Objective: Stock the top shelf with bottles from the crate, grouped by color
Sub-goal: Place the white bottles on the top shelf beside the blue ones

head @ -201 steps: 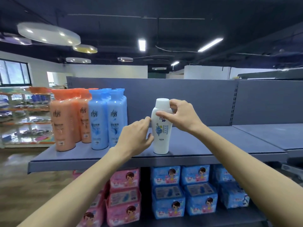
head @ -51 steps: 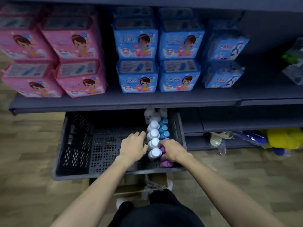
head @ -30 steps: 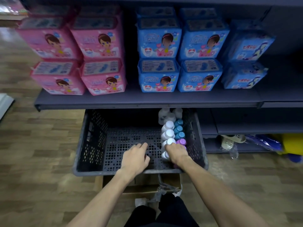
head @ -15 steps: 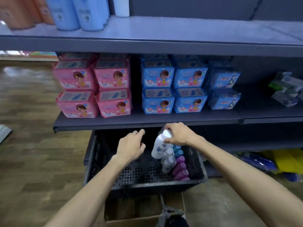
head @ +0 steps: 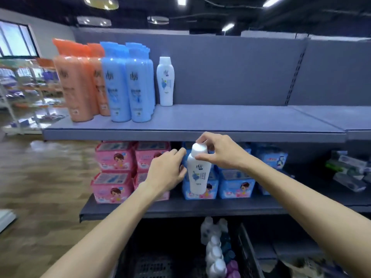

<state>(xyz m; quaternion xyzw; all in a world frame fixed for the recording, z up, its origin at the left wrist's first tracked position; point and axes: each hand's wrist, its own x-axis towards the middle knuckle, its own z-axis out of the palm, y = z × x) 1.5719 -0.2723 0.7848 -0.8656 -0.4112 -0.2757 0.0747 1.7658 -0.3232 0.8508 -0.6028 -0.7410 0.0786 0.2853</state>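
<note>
White plastic, smooth and glossy, the held bottle (head: 197,173) stands nearly upright in the air, its long axis vertical, rounded cap up and printed label toward the camera. It hangs below the front lip of the top shelf (head: 192,134), in front of the blue packs (head: 236,183) on the middle shelf (head: 180,208). The right hand (head: 218,152) pinches its cap and neck from above with curled fingers. The left hand (head: 166,171) sits at the bottle's left side, fingers bent; whether they touch it I cannot tell.

On the top shelf one white bottle (head: 165,82) stands upright near the back panel, just right of the blue bottles (head: 128,83); orange bottles (head: 80,81) stand left of those. The grey shelf surface to the right of the white bottle lies bare to the far upright.

Pink packs (head: 114,173) are stacked left of the blue ones. Below, the dark slotted crate (head: 247,251) holds white-capped bottles in a row, with teal and purple caps beside them, all blurred.
</note>
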